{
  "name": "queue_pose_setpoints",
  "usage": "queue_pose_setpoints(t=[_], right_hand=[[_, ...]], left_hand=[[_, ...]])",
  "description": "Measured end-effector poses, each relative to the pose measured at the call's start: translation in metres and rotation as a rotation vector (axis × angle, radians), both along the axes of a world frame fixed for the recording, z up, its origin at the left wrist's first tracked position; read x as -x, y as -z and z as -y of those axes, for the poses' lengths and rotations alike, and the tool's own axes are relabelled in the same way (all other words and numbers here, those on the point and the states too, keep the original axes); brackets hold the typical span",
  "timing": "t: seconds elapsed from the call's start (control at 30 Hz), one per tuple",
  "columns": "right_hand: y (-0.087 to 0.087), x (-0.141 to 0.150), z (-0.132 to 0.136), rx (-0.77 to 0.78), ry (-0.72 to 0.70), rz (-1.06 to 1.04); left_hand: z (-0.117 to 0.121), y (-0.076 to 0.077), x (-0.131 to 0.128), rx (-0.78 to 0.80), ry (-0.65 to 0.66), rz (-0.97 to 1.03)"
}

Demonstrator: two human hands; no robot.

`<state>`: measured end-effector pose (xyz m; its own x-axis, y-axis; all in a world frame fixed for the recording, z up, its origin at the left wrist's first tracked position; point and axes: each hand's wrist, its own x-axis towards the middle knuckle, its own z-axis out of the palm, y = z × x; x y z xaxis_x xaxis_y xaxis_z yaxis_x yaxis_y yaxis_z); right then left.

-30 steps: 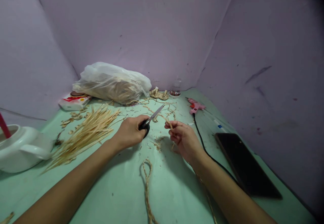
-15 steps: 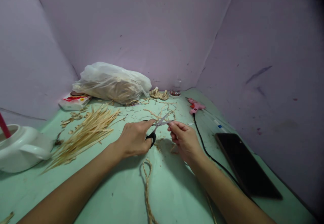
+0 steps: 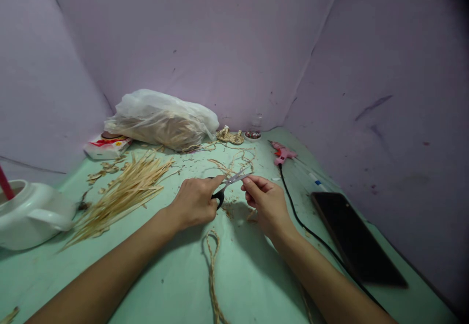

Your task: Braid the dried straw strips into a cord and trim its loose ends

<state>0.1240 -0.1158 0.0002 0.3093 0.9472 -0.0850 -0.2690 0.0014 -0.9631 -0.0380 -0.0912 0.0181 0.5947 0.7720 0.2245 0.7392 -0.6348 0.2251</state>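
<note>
My left hand [image 3: 196,199] grips a pair of scissors [image 3: 227,183] by black handles, its fingers through and around the loops. The blades point right and lie only slightly apart. At their tips, my right hand [image 3: 267,199] is closed in a pinch between thumb and forefinger. Whatever sits in that pinch is too small to make out. Below the hands, a looped braided cord [image 3: 212,270] lies on the table. Loose twine [image 3: 242,157] and small cut bits are scattered just beyond the blades.
Left: a bundle of dry straw strips [image 3: 126,192] and a white pot [image 3: 40,216]. Behind: a stuffed plastic bag [image 3: 164,118], a woven piece [image 3: 229,136] and a dish of beads [image 3: 252,135]. Right: a pink glue gun [image 3: 282,153] with black cord and a dark phone [image 3: 357,238].
The scissor blades have come closer together, and my left hand has closed on the handles. My right hand keeps its pinch at nearly the same spot.
</note>
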Motion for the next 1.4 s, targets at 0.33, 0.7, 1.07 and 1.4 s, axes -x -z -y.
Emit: queue_pose_setpoints(t=[0.33, 0.7, 1.07, 1.4], right_hand=[[-0.003, -0.001, 0.001, 0.013, -0.028, -0.08], [-0.005, 0.002, 0.007, 0.002, -0.214, -0.068], [-0.002, 0.005, 0.01, 0.161, -0.439, -0.065], [-0.008, 0.003, 0.018, 0.131, -0.73, -0.14]], left_hand=[[-0.009, 0.004, 0.001, 0.264, 0.054, 0.483], [-0.019, -0.01, -0.002, 0.782, -0.362, 1.343], [-0.029, -0.013, 0.009, 0.687, -0.383, 1.451], [-0.028, -0.014, 0.006, 0.517, -0.363, 1.321]])
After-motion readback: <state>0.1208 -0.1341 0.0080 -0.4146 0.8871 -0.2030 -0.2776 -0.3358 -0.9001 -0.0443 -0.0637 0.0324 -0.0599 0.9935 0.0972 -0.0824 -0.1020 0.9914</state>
